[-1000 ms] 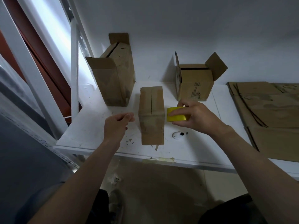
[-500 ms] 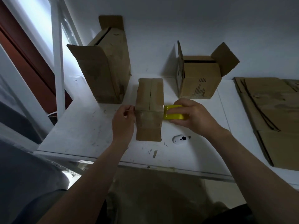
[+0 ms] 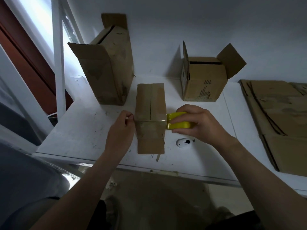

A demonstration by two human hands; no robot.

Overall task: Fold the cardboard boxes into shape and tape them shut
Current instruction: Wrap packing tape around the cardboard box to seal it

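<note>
A small closed cardboard box point(image 3: 150, 103) stands near the front of the white table point(image 3: 83, 130), its top flaps meeting along a centre seam. A strip of clear tape runs across its front top edge. My left hand point(image 3: 120, 130) is at the box's left side and pinches the tape's free end there. My right hand point(image 3: 197, 124) grips a yellow tape roll point(image 3: 178, 121) pressed against the box's right side.
A tall open box point(image 3: 108, 70) stands at the back left and a squat open box point(image 3: 205, 80) at the back right. Flattened cardboard sheets point(image 3: 279, 117) lie stacked on the right. A small white cutter point(image 3: 185, 142) lies by the front edge.
My left hand moved right from open air to the box's left side with the tape end. The roll came up against the box's right side, stretching tape across it.
</note>
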